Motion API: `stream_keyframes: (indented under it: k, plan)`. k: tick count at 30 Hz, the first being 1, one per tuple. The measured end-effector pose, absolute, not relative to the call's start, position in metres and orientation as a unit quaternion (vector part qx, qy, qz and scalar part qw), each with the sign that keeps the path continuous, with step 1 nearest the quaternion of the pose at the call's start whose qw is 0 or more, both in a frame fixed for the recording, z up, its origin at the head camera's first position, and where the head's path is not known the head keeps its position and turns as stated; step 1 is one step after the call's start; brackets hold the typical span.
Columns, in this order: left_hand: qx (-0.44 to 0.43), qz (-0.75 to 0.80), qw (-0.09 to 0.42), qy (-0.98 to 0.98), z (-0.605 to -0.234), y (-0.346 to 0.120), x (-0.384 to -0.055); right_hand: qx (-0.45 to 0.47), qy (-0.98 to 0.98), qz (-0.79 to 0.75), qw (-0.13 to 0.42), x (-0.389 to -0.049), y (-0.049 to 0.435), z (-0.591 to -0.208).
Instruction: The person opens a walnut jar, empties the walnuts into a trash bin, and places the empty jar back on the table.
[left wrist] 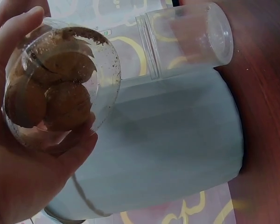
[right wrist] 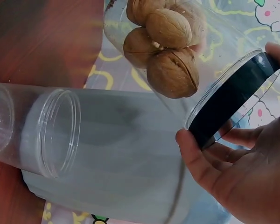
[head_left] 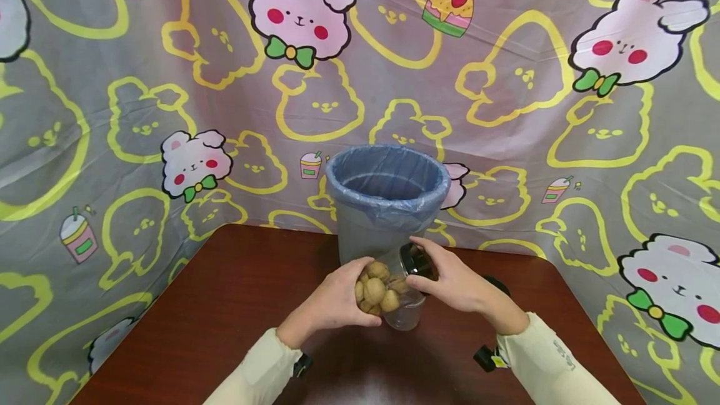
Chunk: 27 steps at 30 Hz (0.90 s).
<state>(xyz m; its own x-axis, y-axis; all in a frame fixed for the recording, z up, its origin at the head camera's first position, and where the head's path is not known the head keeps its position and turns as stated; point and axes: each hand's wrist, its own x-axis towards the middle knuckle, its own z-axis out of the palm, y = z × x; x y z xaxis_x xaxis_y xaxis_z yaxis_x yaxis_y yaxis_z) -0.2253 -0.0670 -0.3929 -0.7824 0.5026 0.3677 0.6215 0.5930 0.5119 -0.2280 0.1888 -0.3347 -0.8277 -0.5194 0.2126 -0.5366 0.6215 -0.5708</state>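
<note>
Head view: a clear jar (head_left: 395,260) of walnuts (head_left: 373,290) is held below centre, near six o'clock, tilted, its black lid (head_left: 415,260) towards two o'clock. The left hand (head_left: 336,297) curls round the base end; the right hand (head_left: 454,279) grips the lid, fingers spread across it. The jar looks light, stiff and probably slippery, best held round its body and lid rim. Wrist views reveal a second jar's (right wrist: 35,130) threaded neck, hidden from the head camera; only the left shows crumbs inside the base.
</note>
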Motion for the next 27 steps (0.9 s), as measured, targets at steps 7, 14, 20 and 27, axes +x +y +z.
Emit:
stream_keyframes:
  k: [7, 14, 20, 27]
  plan:
    - [-0.326, -0.32, 0.084, -0.886, -0.394, -0.069, -0.227, 0.316, -0.893, 0.32, 0.02, -0.23, 0.189, -0.337]
    - [-0.35, -0.36, 0.055, -0.863, -0.396, -0.073, -0.231, 0.353, -0.88, 0.315, 0.034, -0.23, 0.189, -0.336]
    - [-0.36, -0.393, 0.012, -0.846, -0.397, -0.076, -0.233, 0.374, -0.867, 0.327, 0.026, -0.229, 0.19, -0.336]
    - [-0.361, -0.419, -0.034, -0.833, -0.398, -0.078, -0.235, 0.414, -0.851, 0.321, 0.032, -0.232, 0.194, -0.337]
